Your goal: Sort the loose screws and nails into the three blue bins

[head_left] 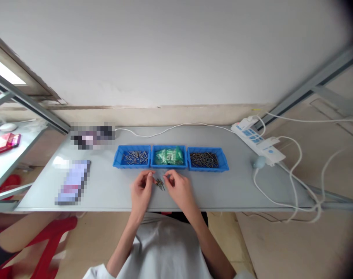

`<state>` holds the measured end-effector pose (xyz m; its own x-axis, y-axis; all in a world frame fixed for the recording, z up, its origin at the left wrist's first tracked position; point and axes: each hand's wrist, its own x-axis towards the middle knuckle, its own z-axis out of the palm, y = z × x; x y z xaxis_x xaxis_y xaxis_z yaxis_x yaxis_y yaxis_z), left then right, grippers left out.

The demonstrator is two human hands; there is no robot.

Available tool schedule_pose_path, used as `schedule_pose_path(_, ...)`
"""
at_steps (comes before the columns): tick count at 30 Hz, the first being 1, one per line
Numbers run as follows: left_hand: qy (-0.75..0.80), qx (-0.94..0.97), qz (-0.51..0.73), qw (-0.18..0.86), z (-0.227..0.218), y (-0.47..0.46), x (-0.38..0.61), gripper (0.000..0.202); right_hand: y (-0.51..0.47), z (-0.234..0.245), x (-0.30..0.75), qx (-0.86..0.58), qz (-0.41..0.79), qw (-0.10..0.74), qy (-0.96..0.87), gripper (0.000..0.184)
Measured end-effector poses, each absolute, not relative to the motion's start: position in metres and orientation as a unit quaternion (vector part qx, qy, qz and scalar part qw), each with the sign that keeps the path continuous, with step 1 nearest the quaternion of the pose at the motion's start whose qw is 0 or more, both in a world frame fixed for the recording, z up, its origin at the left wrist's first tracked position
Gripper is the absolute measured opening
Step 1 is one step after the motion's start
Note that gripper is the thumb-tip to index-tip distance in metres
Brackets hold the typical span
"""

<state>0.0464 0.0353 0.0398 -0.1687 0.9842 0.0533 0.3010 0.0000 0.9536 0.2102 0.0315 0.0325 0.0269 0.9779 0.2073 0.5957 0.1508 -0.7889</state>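
Note:
My left hand (142,186) is closed in a pinch just in front of the blue bins, with thumb and index finger together. Opposite it, my right hand (178,185) is curled with its fingertips pinched; whatever either hand grips is too small to make out. A small pile of loose screws (160,184) lies on the table between them. Behind the hands three blue bins stand in a row. The left bin (117,162) holds silvery screws, the middle bin (164,167) holds green-and-white plastic packets (169,155), and the right bin (224,164) holds darker screws.
A blurred-out phone-like device (73,182) lies at the left of the grey table (217,193), with another pixelated object (92,136) behind it. A white power strip (257,140) with cables sits at the right. Another person's arm or leg (25,236) and a red stool (51,236) are at lower left.

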Motion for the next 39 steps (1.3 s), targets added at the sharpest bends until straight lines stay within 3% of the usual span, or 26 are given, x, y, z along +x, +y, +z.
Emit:
schedule_pose_path(4,0.576,0.604,0.438,0.334,0.038,0.034,0.048,0.027,0.024,0.038,0.207,-0.556,0.321,0.489,-0.59,0.015)
schedule_pose_path(9,0.483,0.658,0.468,0.338,0.039,0.035,0.05,0.018,0.018,0.039,0.207,-0.524,0.339,0.527,-0.577,0.016)
schedule_pose_path(19,0.493,0.659,0.464,0.327,0.042,0.036,0.054,0.014,0.015,0.04,0.221,-0.523,0.302,0.514,-0.609,0.02)
schedule_pose_path(31,0.523,0.678,0.403,0.323,0.042,0.031,0.056,0.018,0.015,0.035,0.224,-0.569,0.361,0.539,-0.506,0.027)
schedule_pose_path(39,0.551,0.619,0.455,0.325,0.04,0.03,0.051,0.018,0.018,0.033,0.222,-0.589,0.335,0.48,-0.557,0.027)
